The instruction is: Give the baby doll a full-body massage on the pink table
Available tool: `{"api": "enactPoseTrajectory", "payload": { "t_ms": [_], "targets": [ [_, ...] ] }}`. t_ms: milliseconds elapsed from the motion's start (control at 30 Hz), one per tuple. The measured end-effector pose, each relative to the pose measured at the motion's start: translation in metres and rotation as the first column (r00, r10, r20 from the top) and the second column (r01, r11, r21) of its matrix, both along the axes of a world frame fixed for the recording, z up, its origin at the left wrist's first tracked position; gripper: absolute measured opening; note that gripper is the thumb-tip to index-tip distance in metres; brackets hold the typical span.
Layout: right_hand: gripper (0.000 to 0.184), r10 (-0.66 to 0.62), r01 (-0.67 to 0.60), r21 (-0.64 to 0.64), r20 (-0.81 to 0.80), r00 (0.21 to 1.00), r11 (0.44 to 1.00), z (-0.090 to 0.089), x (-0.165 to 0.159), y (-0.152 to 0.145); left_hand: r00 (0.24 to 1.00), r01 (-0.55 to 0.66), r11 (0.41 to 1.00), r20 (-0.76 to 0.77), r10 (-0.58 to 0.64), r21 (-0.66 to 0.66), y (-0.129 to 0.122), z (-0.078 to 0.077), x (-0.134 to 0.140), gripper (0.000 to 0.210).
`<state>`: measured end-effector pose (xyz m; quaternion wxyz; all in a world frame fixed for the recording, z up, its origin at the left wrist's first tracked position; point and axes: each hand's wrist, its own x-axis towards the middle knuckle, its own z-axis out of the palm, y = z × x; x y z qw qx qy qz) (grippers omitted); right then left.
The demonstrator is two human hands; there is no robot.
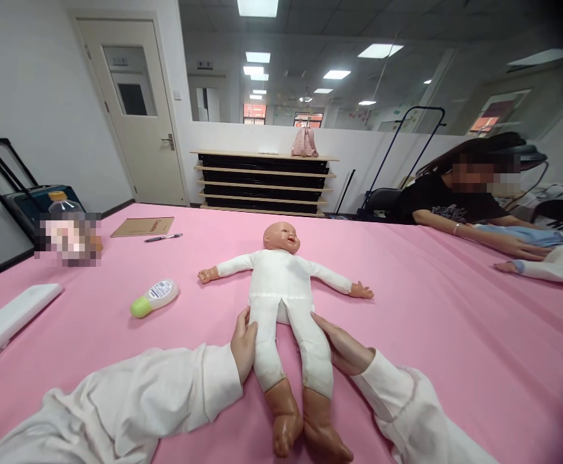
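Observation:
A baby doll (281, 274) with a white cloth body lies on its back on the pink tablecloth, arms spread sideways and bare feet pointing toward me. My left hand (243, 341) grips the doll's thigh on the left side, thumb on top and the other fingers mostly hidden. On the opposite side, my right hand (346, 345) is pressed around the other thigh, with some fingers out of sight beneath it. Left of the doll, a clear bottle with a green cap (154, 298) lies on its side.
The pink tablecloth (431, 335) spans the table. On the left are a notebook (142, 226), a pen (163, 238), a drink bottle (69, 232) and a long white device (15, 319). At right, a person (460, 200) leans over another doll (552, 264).

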<state>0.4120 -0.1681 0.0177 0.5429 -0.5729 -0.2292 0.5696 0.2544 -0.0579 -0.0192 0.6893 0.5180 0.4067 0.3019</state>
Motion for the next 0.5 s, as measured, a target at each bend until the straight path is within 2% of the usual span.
{"api": "enactPoseTrajectory", "payload": {
  "t_ms": [133,233,333,433,500],
  "targets": [
    [0.060,0.057,-0.076,-0.077,-0.221,0.974,0.994,-0.009,-0.004,-0.003,1.000,0.002,1.000,0.020,-0.001,-0.011,0.000,0.001,0.001,0.044],
    [0.058,0.027,-0.053,-0.095,-0.254,0.967,0.994,-0.016,-0.007,-0.003,0.998,0.033,0.999,0.060,-0.034,0.010,0.002,-0.003,0.001,0.041],
    [0.052,-0.040,0.033,-0.052,-0.153,0.987,0.998,-0.019,-0.008,-0.001,0.992,0.078,0.993,0.097,-0.086,0.085,0.003,-0.007,-0.001,0.040],
    [0.045,-0.184,0.179,0.070,0.068,0.981,0.981,-0.016,-0.003,0.005,0.998,0.064,0.975,0.017,-0.069,0.214,0.011,-0.012,0.000,0.049],
    [0.047,-0.225,0.204,0.120,0.192,0.955,0.972,-0.012,0.005,0.010,0.999,0.042,0.959,-0.029,-0.035,0.282,0.021,-0.014,0.003,0.058]
  ]
}}
